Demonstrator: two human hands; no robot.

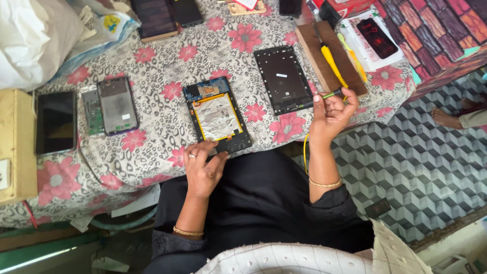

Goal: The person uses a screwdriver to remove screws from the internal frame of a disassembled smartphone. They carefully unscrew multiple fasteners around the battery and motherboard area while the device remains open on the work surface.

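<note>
We count two hands: our left hand [204,170] lies spread on the near edge of one opened tablet [217,115]; our right hand [332,111] pinches one green-tipped tool [329,95]. One empty tablet back [282,78] sits just right of it, one yellow screwdriver [333,65] on one wooden block [329,56]. The surface [152,147] wears a flowered leopard-print cloth; the floor [421,162] shows grey cube-patterned tiles.

**Layout of the work table**

An opened tablet [218,117] is laid at the table's [152,66] near edge, touched by the left hand [203,170]. A back cover [283,79] is placed just to its right, a wooden block [329,57] beyond that. An opened phone [117,105] is set to its left, a screen [56,122] further left.
</note>
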